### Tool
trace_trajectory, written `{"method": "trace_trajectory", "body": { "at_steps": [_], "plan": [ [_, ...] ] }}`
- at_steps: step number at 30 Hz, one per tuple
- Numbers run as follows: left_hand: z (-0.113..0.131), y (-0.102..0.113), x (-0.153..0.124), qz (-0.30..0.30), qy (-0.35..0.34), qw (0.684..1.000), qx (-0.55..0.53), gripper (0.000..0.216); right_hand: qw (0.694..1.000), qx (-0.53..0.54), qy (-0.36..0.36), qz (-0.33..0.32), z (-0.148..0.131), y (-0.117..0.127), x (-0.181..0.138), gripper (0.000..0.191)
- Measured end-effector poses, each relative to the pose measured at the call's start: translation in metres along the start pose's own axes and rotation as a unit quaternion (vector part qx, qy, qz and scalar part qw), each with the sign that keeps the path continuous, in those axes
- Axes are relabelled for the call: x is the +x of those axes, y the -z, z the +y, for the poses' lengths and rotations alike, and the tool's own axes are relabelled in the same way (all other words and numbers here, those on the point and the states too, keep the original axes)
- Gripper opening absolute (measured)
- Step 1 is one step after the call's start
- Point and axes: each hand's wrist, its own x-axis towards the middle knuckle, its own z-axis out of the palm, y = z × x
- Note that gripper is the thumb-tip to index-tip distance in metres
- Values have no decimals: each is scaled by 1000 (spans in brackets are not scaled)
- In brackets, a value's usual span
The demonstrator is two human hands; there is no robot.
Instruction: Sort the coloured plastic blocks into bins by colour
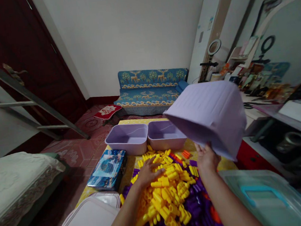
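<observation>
A heap of yellow plastic building blocks (170,182), with purple blocks (196,201) and a few orange-red ones (186,154) among them, covers the near part of the table. My left hand (148,172) rests on the yellow blocks with its fingers spread. In my right hand (207,157) is a lilac plastic bin (209,111), raised above the right side of the heap and tipped with its mouth toward the lower left. My fingers grip its lower edge; part of them is hidden behind it. Two more lilac bins, a left one (128,149) and a right one (166,144), stand upright behind the heap.
A blue picture box (108,168) lies left of the heap, with pale lids (86,222) nearer to me. At right is a clear tub with a teal-handled lid (270,197). A sofa (148,95) stands beyond the table, a metal ladder (32,99) at left.
</observation>
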Motion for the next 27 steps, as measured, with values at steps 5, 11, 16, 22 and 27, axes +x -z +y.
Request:
{"method": "trace_trajectory", "body": {
  "at_steps": [5,11,16,22,27],
  "plan": [
    [1,0,0,2,2,1000,8,60,993,-59,47,86,-30,0,63,45],
    [2,0,0,5,4,1000,3,62,982,-122,-79,120,-36,31,95,43],
    [-1,-1,1,2,-11,1000,17,57,967,-150,-168,116,-32,47,98,37],
    [1,0,1,11,-7,1000,6,58,956,-174,-226,75,-32,49,92,38],
    [3,1,1,14,-7,1000,-4,54,942,-202,-265,33,-40,53,81,38]
  ]
}}
